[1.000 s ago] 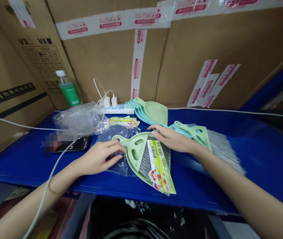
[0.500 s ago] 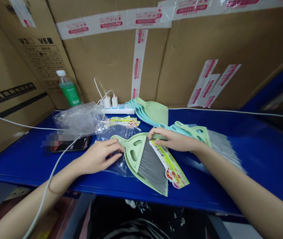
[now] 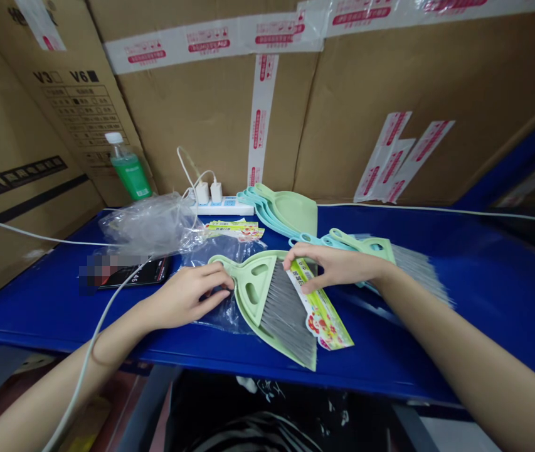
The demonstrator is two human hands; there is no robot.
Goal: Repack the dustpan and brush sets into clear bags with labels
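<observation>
A light green hand brush [image 3: 254,292] with grey bristles lies in a matching dustpan [image 3: 274,350] near the table's front edge. My left hand [image 3: 196,294] is closed at their handle end, its fingertips curled against the stacked handles. A printed yellow-green card label [image 3: 323,307] slants over the right part of the bristles. My right hand [image 3: 328,265] pinches the label's upper end, with the index finger at its top edge and the thumb on its face. Beneath the handles spreads a clear plastic bag [image 3: 222,319].
Stacked dustpans [image 3: 298,212] stand at the back, with several brushes [image 3: 365,246] in front of them. Crumpled plastic [image 3: 149,223], more labels [image 3: 234,230], a phone [image 3: 154,272], a power strip [image 3: 229,206] and a green bottle [image 3: 130,172] lie left of them. Cardboard [image 3: 192,125] walls the back.
My right thumb has come down onto the label's face. The label has shifted slightly up and left; the brush, dustpan and my left hand have hardly moved.
</observation>
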